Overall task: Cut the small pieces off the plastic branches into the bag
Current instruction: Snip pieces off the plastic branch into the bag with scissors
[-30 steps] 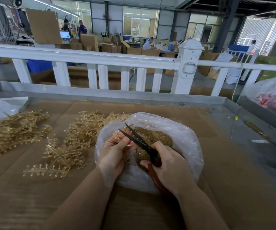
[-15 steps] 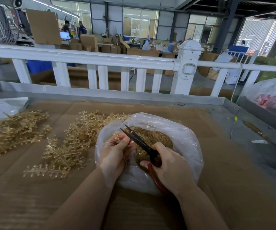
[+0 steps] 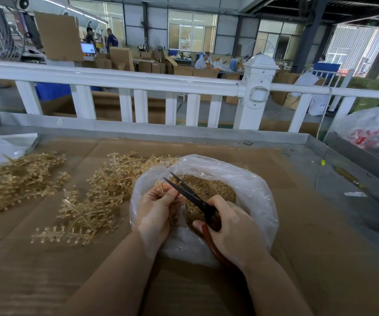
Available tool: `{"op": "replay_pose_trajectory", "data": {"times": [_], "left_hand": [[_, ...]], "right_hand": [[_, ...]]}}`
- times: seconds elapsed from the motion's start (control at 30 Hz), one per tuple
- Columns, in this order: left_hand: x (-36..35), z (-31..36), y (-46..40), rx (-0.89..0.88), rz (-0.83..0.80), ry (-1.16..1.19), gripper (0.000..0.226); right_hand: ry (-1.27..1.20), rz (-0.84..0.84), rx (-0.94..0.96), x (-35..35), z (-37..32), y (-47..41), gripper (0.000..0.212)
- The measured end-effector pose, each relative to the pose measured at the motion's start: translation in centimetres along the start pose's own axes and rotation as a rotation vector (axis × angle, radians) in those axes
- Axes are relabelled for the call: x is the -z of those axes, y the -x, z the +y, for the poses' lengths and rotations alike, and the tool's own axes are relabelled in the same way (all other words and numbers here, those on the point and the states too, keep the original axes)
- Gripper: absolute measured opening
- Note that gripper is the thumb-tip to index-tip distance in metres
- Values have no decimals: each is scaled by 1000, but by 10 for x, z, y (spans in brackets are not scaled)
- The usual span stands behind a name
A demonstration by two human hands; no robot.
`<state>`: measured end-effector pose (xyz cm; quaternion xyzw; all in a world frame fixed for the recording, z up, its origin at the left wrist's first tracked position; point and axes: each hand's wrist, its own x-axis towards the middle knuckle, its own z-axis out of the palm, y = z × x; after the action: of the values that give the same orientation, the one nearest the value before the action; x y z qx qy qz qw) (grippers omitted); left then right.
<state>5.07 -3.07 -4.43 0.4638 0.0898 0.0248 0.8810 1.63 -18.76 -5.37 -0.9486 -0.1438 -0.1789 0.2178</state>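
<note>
Pinching a branch (image 3: 161,189) over the bag (image 3: 254,197), left hand (image 3: 154,210); right hand (image 3: 232,233) grips open scissors (image 3: 190,195).

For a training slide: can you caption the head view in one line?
Left hand holds a plastic branch over the clear bag while the right hand works open scissors.

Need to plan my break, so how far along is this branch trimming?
Done: the bag holds a heap of cut pieces. In hand: the left hand holds a branch while the right hand works the scissors. Left: piles of branches beside it.
</note>
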Motion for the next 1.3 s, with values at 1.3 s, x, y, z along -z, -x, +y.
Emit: {"op": "replay_pose_trajectory", "data": {"times": [1.3], "left_hand": [[3, -3, -8, 50, -11, -25, 12]], "right_hand": [[34, 6, 23, -1, 2, -4, 42]]}}
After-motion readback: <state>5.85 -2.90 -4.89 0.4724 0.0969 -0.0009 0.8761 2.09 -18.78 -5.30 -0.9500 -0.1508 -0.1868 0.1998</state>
